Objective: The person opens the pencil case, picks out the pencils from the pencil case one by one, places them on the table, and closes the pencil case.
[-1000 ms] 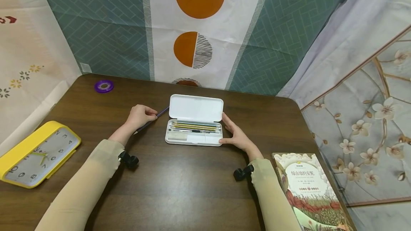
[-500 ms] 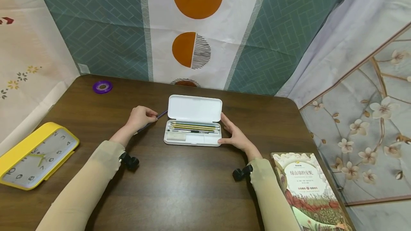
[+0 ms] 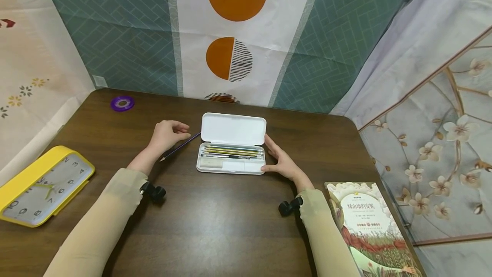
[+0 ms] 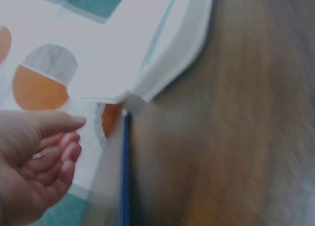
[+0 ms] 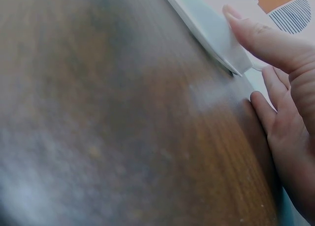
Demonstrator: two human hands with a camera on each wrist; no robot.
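Observation:
A white pencil case [image 3: 233, 129] lies with its lid raised at the table's middle. Inside are several pencils [image 3: 230, 152] and a whitish eraser [image 3: 210, 163]. Left of the case, a dark blue pencil [image 3: 180, 147] lies slanted on the table, its sharpened tip toward the person. My left hand [image 3: 166, 136] hovers just beside this pencil, fingers loosely bent and holding nothing; the left wrist view shows a gap between hand and pencil [image 4: 126, 172]. My right hand [image 3: 283, 163] rests at the case's right side, thumb at the front corner and straight fingers along the lid.
A yellow clock [image 3: 50, 185] stands at the left. A purple ring-shaped roll [image 3: 122, 103] lies at the back left. To the right, beside the right forearm, is a book [image 3: 369, 221]. Patterned cloth [image 3: 127, 33] hangs behind the table.
The left hand has let go of the blue pencil and lifted slightly up and away from it. The pencil stays on the table. The right hand has kept its place at the case.

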